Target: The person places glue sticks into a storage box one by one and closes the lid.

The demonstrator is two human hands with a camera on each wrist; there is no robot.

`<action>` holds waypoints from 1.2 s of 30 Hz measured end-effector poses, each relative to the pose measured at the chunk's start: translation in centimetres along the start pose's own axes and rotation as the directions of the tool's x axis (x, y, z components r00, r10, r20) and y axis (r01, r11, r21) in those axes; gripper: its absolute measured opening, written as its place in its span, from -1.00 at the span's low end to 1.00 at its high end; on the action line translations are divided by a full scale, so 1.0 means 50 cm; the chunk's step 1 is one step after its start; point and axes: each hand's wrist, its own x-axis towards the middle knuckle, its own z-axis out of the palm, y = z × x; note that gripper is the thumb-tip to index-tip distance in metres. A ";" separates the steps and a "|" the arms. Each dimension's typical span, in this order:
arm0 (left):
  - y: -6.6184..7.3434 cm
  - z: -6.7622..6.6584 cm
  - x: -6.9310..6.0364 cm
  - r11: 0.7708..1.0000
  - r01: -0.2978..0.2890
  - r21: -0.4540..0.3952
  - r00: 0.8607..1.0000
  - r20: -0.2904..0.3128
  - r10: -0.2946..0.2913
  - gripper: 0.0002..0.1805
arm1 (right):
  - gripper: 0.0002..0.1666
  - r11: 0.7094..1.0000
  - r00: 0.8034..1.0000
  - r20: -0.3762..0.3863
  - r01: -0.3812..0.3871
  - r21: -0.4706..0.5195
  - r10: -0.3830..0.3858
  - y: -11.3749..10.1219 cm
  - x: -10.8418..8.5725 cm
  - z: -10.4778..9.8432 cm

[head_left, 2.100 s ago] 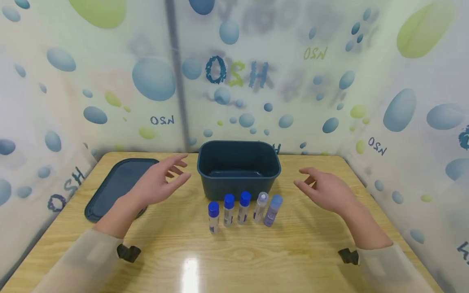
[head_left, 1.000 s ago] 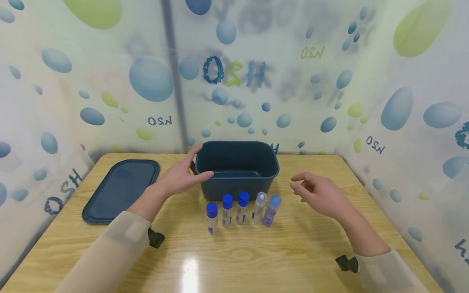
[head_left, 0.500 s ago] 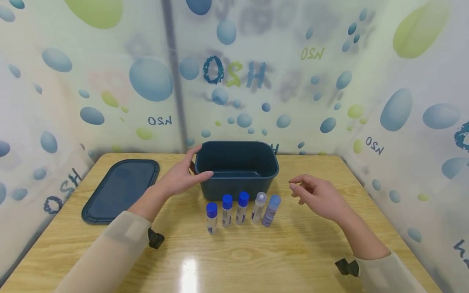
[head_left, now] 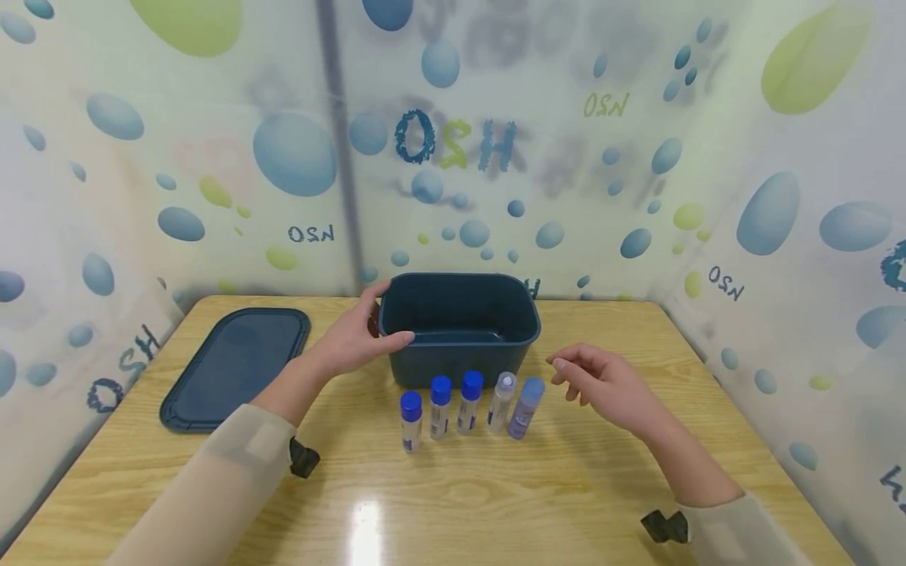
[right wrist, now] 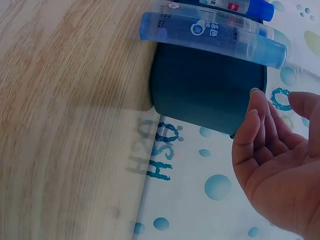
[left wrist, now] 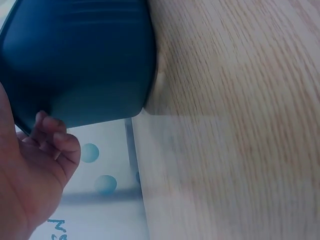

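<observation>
We judge the work to be at an early point: the bin sits open at twelve o'clock, its lid lies flat on the table at the bin's nine o'clock, and all five tubes stand in a row just outside it, at its six o'clock. What is left, we judge, is all the handling of the tubes, since neither hand touches one. Our left hand grips the bin's nine-o'clock end, thumb across the front rim, index finger at the far corner, the other fingers curled by the outer wall. Our right hand hangs at the bin's four o'clock, fingers loosely bent, thumb apart from them, pinching nothing. From it, the pale-blue tube is nearest, at nine o'clock, near but untouched; from our left hand, the row lies towards four o'clock.
</observation>
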 end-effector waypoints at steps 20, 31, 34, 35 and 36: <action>0.006 0.003 0.001 1.000 -0.001 -0.022 1.000 -0.009 0.001 0.21 | -0.65 0.996 0.998 0.047 0.044 0.073 -0.048 0.011 0.005 0.019; 0.005 0.001 -0.003 1.000 -0.005 -0.018 1.000 -0.014 0.005 0.20 | -0.59 0.987 0.982 0.128 0.124 0.102 -0.137 0.018 0.006 0.032; 0.003 0.002 -0.003 1.000 -0.008 -0.017 1.000 -0.016 0.008 0.20 | -0.58 0.983 0.978 0.139 0.140 0.118 -0.156 0.020 0.007 0.035; 0.002 0.002 -0.002 1.000 -0.008 -0.017 1.000 -0.016 0.008 0.20 | -0.59 0.982 0.977 0.142 0.144 0.123 -0.161 0.021 0.008 0.035; 0.002 0.002 -0.002 1.000 -0.009 -0.017 1.000 -0.016 0.009 0.20 | -0.59 0.981 0.976 0.144 0.145 0.127 -0.162 0.021 0.008 0.037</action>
